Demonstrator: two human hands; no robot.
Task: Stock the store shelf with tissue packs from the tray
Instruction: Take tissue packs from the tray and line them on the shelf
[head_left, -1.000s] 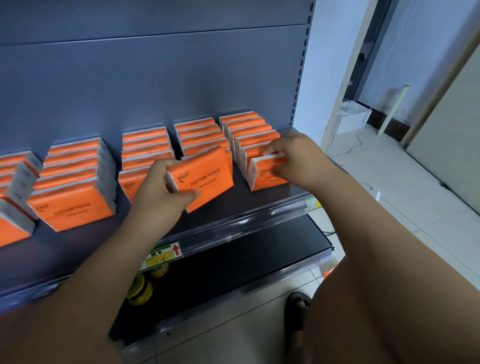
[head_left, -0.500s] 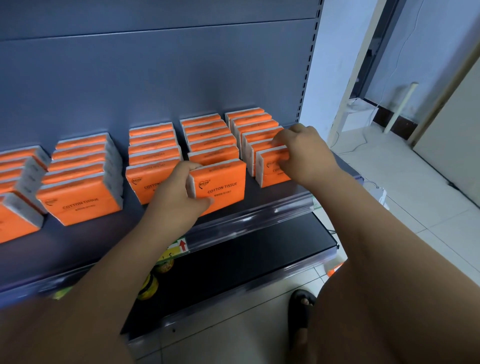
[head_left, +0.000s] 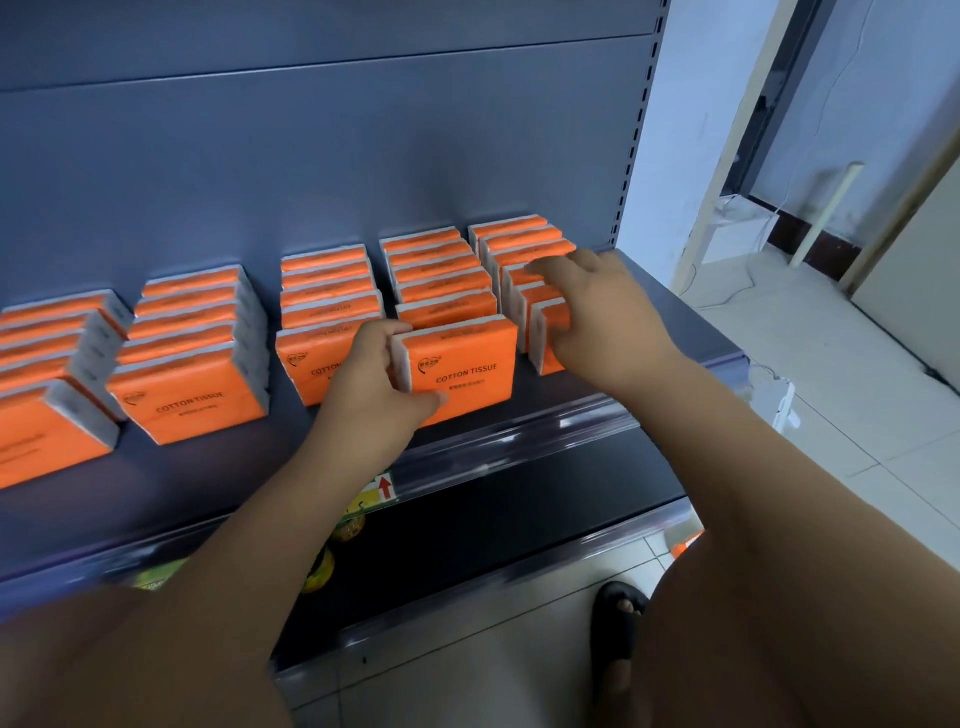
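Your right hand (head_left: 597, 312) has released its pack, and its straight fingers now rest on the rightmost row (head_left: 524, 244). Your left hand (head_left: 379, 384) grips the cotton tissue pack (head_left: 467, 364), upright at the shelf (head_left: 208, 467) front.

- Pale bluish-white wall (head_left: 691, 104) on the right, evenly lit.
- White tiled floor (head_left: 857, 452) with grey joints.
- Dark skirting (head_left: 831, 249) along the far wall's foot.
- White box (head_left: 737, 231) on the floor, thin cable (head_left: 730, 297) trailing beside it.
- Pale stick (head_left: 827, 213) leaning near a beige panel (head_left: 914, 270).
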